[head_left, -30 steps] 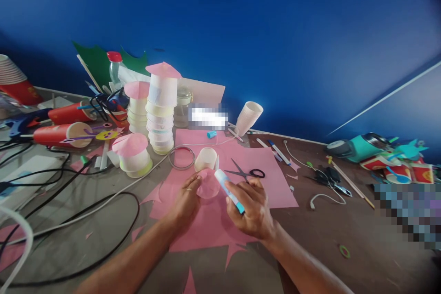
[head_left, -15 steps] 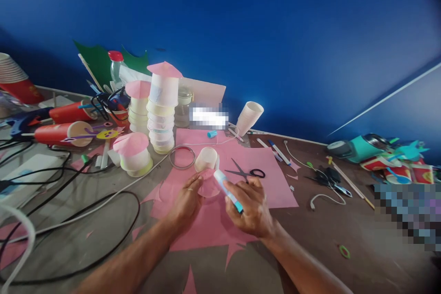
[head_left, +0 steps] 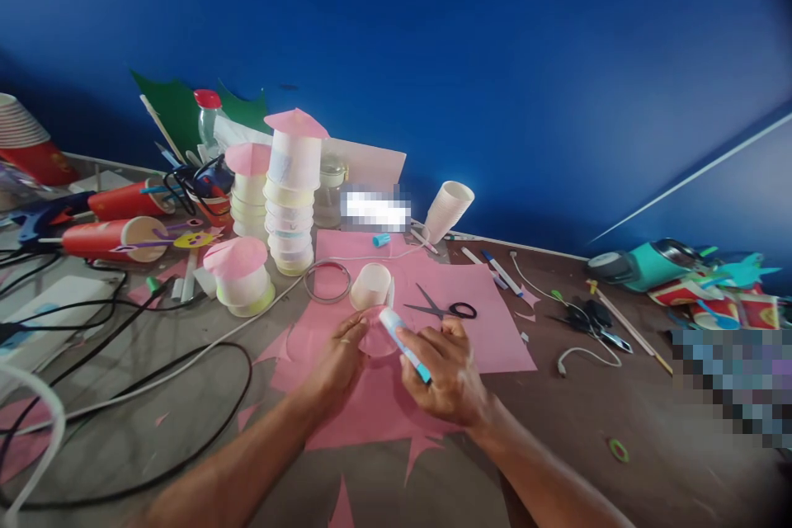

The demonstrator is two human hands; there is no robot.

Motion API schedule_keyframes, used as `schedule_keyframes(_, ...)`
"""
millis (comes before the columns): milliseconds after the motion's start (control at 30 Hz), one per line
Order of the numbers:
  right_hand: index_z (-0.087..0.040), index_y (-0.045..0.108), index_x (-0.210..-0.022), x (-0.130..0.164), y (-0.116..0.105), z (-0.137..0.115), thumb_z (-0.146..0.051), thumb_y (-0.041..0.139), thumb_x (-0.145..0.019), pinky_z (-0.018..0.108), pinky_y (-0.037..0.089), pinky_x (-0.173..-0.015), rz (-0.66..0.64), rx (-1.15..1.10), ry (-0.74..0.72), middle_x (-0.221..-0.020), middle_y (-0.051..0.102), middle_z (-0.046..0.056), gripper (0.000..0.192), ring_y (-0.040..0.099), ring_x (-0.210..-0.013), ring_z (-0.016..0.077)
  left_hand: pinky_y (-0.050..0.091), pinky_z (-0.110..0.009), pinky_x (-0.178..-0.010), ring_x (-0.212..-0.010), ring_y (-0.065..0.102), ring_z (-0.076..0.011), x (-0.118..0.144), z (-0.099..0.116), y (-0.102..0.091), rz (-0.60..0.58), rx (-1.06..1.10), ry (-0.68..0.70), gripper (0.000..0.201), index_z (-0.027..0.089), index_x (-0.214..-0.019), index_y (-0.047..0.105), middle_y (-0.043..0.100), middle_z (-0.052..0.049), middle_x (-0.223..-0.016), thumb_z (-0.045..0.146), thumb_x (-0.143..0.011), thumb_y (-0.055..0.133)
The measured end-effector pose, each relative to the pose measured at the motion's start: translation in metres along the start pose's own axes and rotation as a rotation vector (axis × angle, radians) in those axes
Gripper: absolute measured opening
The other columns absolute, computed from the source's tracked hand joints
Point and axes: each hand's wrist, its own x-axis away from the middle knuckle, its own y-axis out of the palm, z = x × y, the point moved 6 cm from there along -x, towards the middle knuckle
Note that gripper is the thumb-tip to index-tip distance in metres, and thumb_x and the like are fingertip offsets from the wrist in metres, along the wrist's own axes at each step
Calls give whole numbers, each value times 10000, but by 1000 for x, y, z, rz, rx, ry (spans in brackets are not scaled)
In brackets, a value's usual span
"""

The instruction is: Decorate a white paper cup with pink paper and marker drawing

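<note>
The right hand (head_left: 442, 371) grips a glue stick (head_left: 404, 344), tip slanting up-left onto the pink disc (head_left: 374, 340) pinched by the left hand (head_left: 337, 359).

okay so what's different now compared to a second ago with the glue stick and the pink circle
The right hand has swung the glue stick left and down, so its tip now lies over the pink paper circle that the left hand holds. Both grips are unchanged. The scissors, the paper cup and the cup stacks stayed put.
</note>
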Motion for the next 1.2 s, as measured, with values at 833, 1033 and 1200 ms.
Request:
schedule_keyframes(833,-158,602,-1190,1,0,-1,-138,548,-865,350,349,-685,8,-21,-32,-668,657,-10,330,566,-590,153,472,-214,-594,-710,664,-155,0,-4,-2,31,-26,-26,256,182,-897,754,763,-23,-834,304,-679,808)
schedule_keyframes(1033,-168,603,-1187,1,-2,11,-126,547,-879,355,357,-708,60,44,49,-698,671,4,315,597,-628,171,496,-236,-687,-827,681,-188,0,-4,-1,37,-29,-40,259,166,-907,764,769,-43,-831,297,-688,804)
schedule_keyframes(1200,-165,601,-1190,2,-1,2,-142,556,-867,351,341,-683,30,-20,-7,-679,670,-7,326,578,-588,155,493,-224,-711,-802,672,-157,2,-1,-3,71,-36,-35,206,180,-855,764,768,-13,-847,259,-672,813)
